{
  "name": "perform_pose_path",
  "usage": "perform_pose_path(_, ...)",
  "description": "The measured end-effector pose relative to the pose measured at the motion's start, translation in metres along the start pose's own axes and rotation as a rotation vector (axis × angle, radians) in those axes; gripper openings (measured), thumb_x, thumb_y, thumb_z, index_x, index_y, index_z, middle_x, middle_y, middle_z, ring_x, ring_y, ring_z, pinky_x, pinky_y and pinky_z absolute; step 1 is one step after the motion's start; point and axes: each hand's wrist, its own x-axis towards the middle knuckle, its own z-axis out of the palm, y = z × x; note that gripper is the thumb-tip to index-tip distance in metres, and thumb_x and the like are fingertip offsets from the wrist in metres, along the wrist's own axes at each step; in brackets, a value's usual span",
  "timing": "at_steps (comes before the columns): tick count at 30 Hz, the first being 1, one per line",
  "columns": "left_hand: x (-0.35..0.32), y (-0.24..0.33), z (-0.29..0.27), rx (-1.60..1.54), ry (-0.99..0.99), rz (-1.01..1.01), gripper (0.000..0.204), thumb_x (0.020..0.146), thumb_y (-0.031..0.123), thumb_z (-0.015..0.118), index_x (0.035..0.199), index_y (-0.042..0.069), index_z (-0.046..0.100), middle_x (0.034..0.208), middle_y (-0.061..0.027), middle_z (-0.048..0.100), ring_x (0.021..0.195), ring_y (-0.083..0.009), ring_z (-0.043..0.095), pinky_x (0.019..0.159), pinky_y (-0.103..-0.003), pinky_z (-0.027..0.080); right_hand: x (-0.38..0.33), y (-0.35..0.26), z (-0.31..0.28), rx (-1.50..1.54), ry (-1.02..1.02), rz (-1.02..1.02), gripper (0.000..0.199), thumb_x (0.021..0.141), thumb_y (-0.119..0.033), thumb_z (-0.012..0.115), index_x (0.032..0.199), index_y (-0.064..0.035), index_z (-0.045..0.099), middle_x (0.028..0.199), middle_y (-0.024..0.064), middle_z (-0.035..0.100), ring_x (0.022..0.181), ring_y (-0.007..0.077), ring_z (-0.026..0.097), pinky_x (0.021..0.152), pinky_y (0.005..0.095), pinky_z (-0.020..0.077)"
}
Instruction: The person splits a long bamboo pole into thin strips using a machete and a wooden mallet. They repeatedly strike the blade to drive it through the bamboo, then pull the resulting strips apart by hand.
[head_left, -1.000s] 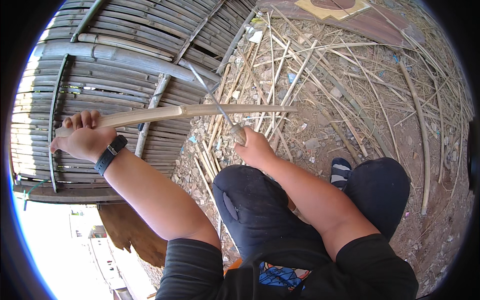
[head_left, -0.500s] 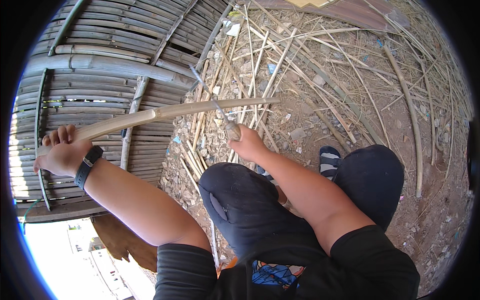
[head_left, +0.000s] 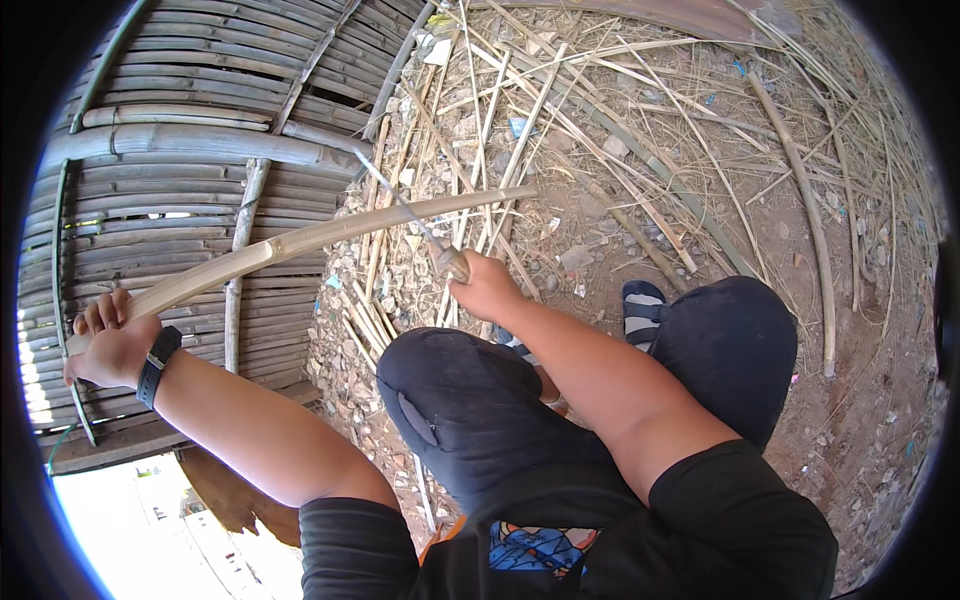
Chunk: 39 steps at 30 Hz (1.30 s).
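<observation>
In the head view, the left hand (head_left: 115, 345) curls its fingers around the left end of a bamboo strip (head_left: 310, 237). The right hand (head_left: 487, 290) grips a knife (head_left: 448, 261), its blade crossing the strip above the ground (head_left: 860, 400).

Nothing legible showing

No text, label, brand, number or sign is standing out readably: the shirt (head_left: 700, 530) is bearing a colourful print (head_left: 540, 548) with its lower part running out of clear view, and no lettering is coming through in it; the wristband (head_left: 158, 368) is showing no readable mark; the white scrap (head_left: 437, 51) and the blue scrap (head_left: 521, 127) on the ground (head_left: 590, 285) are appearing too small for any writing to be made out
</observation>
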Motion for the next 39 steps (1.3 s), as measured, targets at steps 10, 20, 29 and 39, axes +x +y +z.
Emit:
perform_pose_path(10,0.028,-0.012,-0.041,-0.324,-0.371,-0.146,0.077,0.085,0.087,0.033,0.071,0.013,0.046,0.055,0.0031,0.03,0.044,-0.011,0.024,0.046,-0.026,0.021,0.006,0.072,-0.001,0.053,0.079,0.224,0.032,0.08,-0.02,0.068,0.105,-0.0016,0.06,0.087,0.0231,0.069,0.083,0.0392,0.069,0.075,0.0471,0.0543)
perform_pose_path(20,0.039,-0.026,-0.12,-0.451,-0.412,-0.182,0.073,0.084,0.085,0.042,0.071,0.013,0.047,0.056,0.0029,0.035,0.045,-0.0114,0.029,0.047,-0.026,0.024,0.007,0.043,-0.008,-0.168,-0.088,-0.008,0.029,0.078,-0.016,0.069,0.101,-0.0009,0.061,0.089,0.0235,0.068,0.089,0.0416,0.068,0.077,0.0487,0.0528)
perform_pose_path(29,0.044,-0.038,-0.17,-0.442,-0.279,-0.214,0.076,0.081,0.087,0.043,0.071,0.012,0.048,0.056,0.0023,0.036,0.045,-0.0117,0.029,0.046,-0.027,0.025,0.023,0.003,-0.031,0.044,-0.414,0.32,0.024,0.08,-0.014,0.071,0.096,-0.0009,0.059,0.083,0.0142,0.066,0.069,0.0213,0.067,0.064,0.0378,0.0539)
perform_pose_path(39,0.023,-0.024,-0.146,-0.44,-0.326,-0.182,0.071,0.083,0.083,0.046,0.07,0.014,0.049,0.056,0.003,0.034,0.044,-0.011,0.028,0.046,-0.026,0.025,0.023,0.082,-0.022,0.074,-0.084,0.416,0.028,0.08,-0.016,0.07,0.102,-0.002,0.061,0.081,0.015,0.067,0.073,0.0274,0.069,0.067,0.0402,0.0546)
